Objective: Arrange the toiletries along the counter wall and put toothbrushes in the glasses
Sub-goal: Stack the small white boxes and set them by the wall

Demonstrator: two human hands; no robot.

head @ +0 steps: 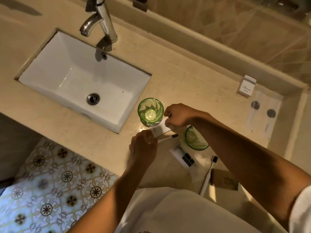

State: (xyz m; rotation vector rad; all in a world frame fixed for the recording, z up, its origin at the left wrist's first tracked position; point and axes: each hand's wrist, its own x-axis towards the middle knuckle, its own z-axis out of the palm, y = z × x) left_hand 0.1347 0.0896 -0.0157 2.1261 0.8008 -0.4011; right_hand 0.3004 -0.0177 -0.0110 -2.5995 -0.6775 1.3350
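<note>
Toothbrush [165, 138] (dark bristles) pinched between both hands beside glass [150, 110].

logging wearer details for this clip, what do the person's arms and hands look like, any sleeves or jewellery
Both forearms are bare, and the left hand and right hand wear no gloves. A white sleeve shows at the right upper arm. No watch or bracelet shows; rings cannot be told.

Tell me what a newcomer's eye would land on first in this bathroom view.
First the two hands at the middle: the left hand and right hand both have a grip on a small white box, with a toothbrush poking out beside it. Next the green glass, standing upright and empty between the hands and the white sink. A second green glass sits partly hidden under the right forearm.
</note>
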